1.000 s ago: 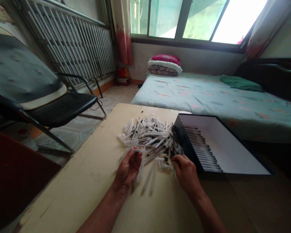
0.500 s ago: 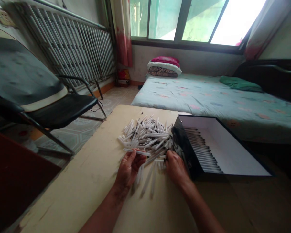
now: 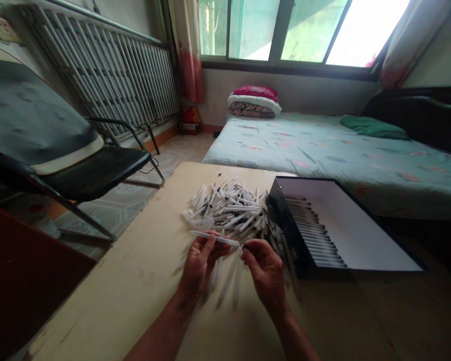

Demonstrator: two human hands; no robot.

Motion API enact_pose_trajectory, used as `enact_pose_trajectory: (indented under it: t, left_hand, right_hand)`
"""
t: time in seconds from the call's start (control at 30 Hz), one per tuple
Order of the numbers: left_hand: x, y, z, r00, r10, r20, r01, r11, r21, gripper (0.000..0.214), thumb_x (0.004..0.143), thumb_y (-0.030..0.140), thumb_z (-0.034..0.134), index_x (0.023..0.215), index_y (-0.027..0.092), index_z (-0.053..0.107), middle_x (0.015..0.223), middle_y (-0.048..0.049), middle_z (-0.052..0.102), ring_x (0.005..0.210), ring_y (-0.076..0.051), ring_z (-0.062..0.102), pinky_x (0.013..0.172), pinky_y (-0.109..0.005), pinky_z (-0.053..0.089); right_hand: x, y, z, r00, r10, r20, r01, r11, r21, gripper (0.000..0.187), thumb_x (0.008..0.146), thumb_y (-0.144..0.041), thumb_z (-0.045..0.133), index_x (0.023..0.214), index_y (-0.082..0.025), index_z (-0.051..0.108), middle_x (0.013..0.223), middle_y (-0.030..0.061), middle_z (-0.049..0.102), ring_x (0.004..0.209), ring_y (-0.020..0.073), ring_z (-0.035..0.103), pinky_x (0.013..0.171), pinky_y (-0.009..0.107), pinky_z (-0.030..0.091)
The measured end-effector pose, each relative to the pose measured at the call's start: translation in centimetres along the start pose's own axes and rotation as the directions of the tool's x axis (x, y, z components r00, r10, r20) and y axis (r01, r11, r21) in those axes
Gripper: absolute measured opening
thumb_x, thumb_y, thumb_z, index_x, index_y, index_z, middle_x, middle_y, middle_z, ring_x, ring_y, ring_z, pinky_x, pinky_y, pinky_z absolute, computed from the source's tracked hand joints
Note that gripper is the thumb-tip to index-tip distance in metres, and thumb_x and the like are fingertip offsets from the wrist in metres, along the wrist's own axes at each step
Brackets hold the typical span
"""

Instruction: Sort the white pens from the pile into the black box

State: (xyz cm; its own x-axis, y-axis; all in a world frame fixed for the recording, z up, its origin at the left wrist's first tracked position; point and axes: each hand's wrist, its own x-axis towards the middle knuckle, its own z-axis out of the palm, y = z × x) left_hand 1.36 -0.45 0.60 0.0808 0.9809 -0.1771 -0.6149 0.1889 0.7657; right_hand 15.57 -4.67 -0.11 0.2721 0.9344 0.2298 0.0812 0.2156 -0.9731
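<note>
My left hand [image 3: 200, 264] holds a slim white pen [image 3: 215, 238] crosswise, its far end pointing left. My right hand [image 3: 265, 269] is close beside it, with the fingertips pinching a small black part [image 3: 245, 246] at the pen's right end. Just behind both hands lies a loose heap of white pens with black parts [image 3: 225, 208]. Several more white tubes [image 3: 229, 278] lie on the pale yellow table [image 3: 135, 265] below my hands, partly hidden by them. To the right stands an open black box with a white inside [image 3: 334, 225], holding neat rows of pens [image 3: 310, 230].
A black chair with a grey padded back [image 3: 78, 155] stands left of the table, in front of a white radiator [image 3: 97, 65]. Behind the table lies a bed with a pale green floral sheet [image 3: 304, 150], under a window [image 3: 278, 32].
My right hand has moved left from the box's side to meet my left hand. The pen in my left hand has shifted slightly right. The heap looks much the same.
</note>
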Motion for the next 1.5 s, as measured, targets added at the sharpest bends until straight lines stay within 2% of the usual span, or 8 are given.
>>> enact_pose_trajectory:
  t: [0.23,0.7,0.93,1.03,1.23,1.3,1.4,1.5]
  left_hand:
    - [0.0,-0.2,0.0,0.999,-0.021,0.028,0.02,0.999,0.03,0.024,0.071,0.026,0.072,0.087,0.014,0.057,0.076,-0.0057,0.073,0.067,-0.019,0.07,0.065,-0.028,0.056]
    - [0.0,-0.5,-0.2,0.999,-0.003,0.04,0.001,0.998,0.067,0.024,0.071,0.027,0.072,0.087,0.014,0.058,0.076,-0.0063,0.073,0.064,-0.018,0.07,0.065,-0.028,0.055]
    - [0.0,-0.6,-0.3,0.997,0.007,0.077,-0.015,0.994,0.105,0.022,0.071,0.027,0.072,0.084,0.014,0.06,0.077,-0.0071,0.073,0.068,-0.021,0.071,0.066,-0.031,0.055]
    - [-0.1,-0.5,-0.2,0.995,0.0,0.102,-0.012,0.993,0.118,0.021,0.072,0.027,0.072,0.084,0.014,0.06,0.079,-0.0078,0.073,0.069,-0.021,0.071,0.067,-0.032,0.056]
    - [-0.3,-0.4,0.0,0.993,-0.019,0.12,0.006,0.994,0.107,0.022,0.069,0.023,0.074,0.083,0.013,0.06,0.077,-0.0081,0.073,0.067,-0.021,0.07,0.064,-0.031,0.056]
    - [-0.2,-0.4,-0.1,0.995,-0.019,0.101,0.01,0.995,0.095,0.023,0.069,0.024,0.074,0.082,0.012,0.06,0.077,-0.0085,0.073,0.065,-0.021,0.07,0.062,-0.03,0.056]
    - [0.0,-0.5,-0.3,0.997,-0.005,0.079,-0.003,0.995,0.097,0.023,0.07,0.025,0.074,0.083,0.013,0.06,0.078,-0.0085,0.073,0.063,-0.02,0.07,0.061,-0.029,0.056]
    - [0.1,-0.5,-0.3,0.997,0.01,0.083,-0.021,0.992,0.124,0.022,0.07,0.026,0.074,0.082,0.013,0.06,0.077,-0.0083,0.073,0.062,-0.02,0.07,0.061,-0.029,0.056]
  right_hand:
    - [0.0,0.5,0.3,1.0,-0.03,-0.009,0.03,0.999,-0.031,0.014,0.081,-0.028,0.061,0.091,-0.018,0.059,0.078,0.0022,0.061,0.071,0.0137,0.06,0.065,0.025,0.05]
    - [0.0,0.6,0.2,1.0,-0.003,0.014,0.003,1.0,-0.029,0.014,0.081,-0.029,0.061,0.091,-0.018,0.06,0.077,0.0022,0.061,0.07,0.0139,0.06,0.063,0.025,0.05]
    - [-0.1,1.0,0.1,0.998,0.065,0.0,-0.065,0.997,0.036,0.02,0.082,-0.034,0.061,0.09,-0.016,0.06,0.067,0.0014,0.063,0.055,0.0123,0.059,0.051,0.023,0.049]
    - [-0.2,1.2,0.0,0.996,0.085,0.018,-0.085,0.996,-0.016,0.023,0.084,-0.039,0.057,0.081,-0.016,0.058,0.062,0.0003,0.061,0.049,0.0108,0.056,0.046,0.021,0.045]
    - [-0.3,1.3,-0.5,0.994,-0.068,0.08,0.091,0.939,-0.332,0.041,0.094,-0.041,0.036,0.061,-0.019,0.047,0.052,-0.0034,0.046,0.046,0.0089,0.045,0.045,0.019,0.035]
    - [-0.3,1.1,-0.6,0.99,-0.078,0.117,0.115,0.928,-0.354,0.038,0.095,-0.039,0.033,0.067,-0.019,0.05,0.056,-0.0026,0.048,0.049,0.0098,0.047,0.048,0.02,0.036]
    - [-0.3,0.7,-0.7,0.986,-0.077,0.151,0.125,0.932,-0.34,0.022,0.093,-0.036,0.039,0.088,-0.019,0.052,0.065,-0.0021,0.053,0.054,0.011,0.051,0.053,0.021,0.04]
    - [-0.3,0.8,-0.6,0.978,-0.101,0.183,0.162,0.922,-0.352,0.018,0.093,-0.033,0.039,0.085,-0.02,0.05,0.066,-0.0023,0.052,0.055,0.0107,0.051,0.055,0.021,0.04]
